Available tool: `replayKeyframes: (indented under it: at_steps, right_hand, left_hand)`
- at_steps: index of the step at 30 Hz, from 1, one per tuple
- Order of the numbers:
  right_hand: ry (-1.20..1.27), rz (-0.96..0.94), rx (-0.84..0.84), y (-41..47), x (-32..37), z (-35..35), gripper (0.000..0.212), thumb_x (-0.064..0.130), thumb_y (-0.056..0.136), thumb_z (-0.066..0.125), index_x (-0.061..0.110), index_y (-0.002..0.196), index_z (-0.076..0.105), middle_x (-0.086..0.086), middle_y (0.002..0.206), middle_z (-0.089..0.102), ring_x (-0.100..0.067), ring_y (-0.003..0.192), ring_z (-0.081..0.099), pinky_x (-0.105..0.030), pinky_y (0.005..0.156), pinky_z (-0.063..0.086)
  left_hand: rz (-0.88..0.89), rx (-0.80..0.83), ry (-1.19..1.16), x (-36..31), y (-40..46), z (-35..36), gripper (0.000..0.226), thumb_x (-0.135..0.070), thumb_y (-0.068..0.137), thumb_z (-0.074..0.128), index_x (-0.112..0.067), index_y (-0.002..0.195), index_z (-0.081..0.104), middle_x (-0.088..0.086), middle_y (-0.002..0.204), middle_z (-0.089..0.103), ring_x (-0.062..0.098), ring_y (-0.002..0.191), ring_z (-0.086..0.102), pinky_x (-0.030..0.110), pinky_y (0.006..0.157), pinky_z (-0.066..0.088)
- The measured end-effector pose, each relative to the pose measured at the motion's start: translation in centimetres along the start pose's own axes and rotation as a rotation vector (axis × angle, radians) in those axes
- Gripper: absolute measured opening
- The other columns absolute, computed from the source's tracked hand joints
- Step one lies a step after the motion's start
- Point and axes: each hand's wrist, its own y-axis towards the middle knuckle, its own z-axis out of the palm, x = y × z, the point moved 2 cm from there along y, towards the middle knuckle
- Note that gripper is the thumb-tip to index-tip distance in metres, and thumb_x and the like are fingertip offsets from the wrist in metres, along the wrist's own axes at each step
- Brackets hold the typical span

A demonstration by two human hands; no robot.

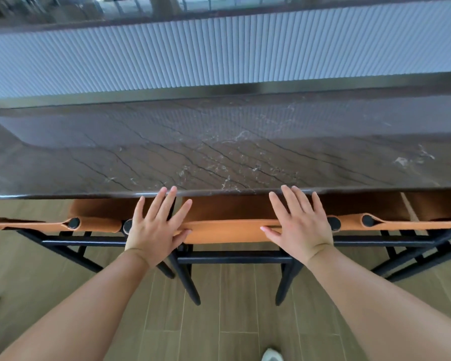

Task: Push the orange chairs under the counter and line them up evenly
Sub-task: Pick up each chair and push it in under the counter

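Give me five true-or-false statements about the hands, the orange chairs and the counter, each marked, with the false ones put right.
1. Both hands rest on the middle chair's backrest. True.
2. The left hand is a closed fist. False: its fingers are spread and straight.
3. The right hand has straight, spread fingers. True.
4. A cup stands on the marble counter. False: nothing shows on its visible top.
5. Only one orange chair is in view. False: one chair stands to the left, another to the right.
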Motion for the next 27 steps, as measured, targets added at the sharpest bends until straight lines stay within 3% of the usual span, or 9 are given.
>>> replayKeyframes:
  at_steps: [15, 27]
  right_hand:
    - [0.004, 0.018, -0.003, 3.8, 1.8, -0.4, 0.073, 0.056, 0.086, 0.062, 0.014, 0.144, 0.046, -0.02, 0.148, 0.044, -0.038, 0.136, 0.043, -0.063, 0.107, 0.034]
    - [-0.022, 0.045, 0.015, 6.4, 2.2, -0.7, 0.074, 0.057, 0.086, 0.06, 0.015, 0.145, 0.044, -0.018, 0.151, 0.041, -0.037, 0.137, 0.041, -0.064, 0.108, 0.032]
  left_hand:
    - [0.048, 0.077, -0.025, 4.8, 3.8, 0.8, 0.062, -0.057, 0.094, 0.039, -0.029, 0.149, 0.039, 0.018, 0.159, 0.029, 0.035, 0.146, 0.029, 0.065, 0.109, 0.027]
    - [0.1, 0.119, -0.05, 7.2, 6.2, 1.9, 0.064, -0.058, 0.096, 0.031, -0.029, 0.153, 0.029, 0.017, 0.161, 0.024, 0.035, 0.148, 0.023, 0.063, 0.113, 0.02]
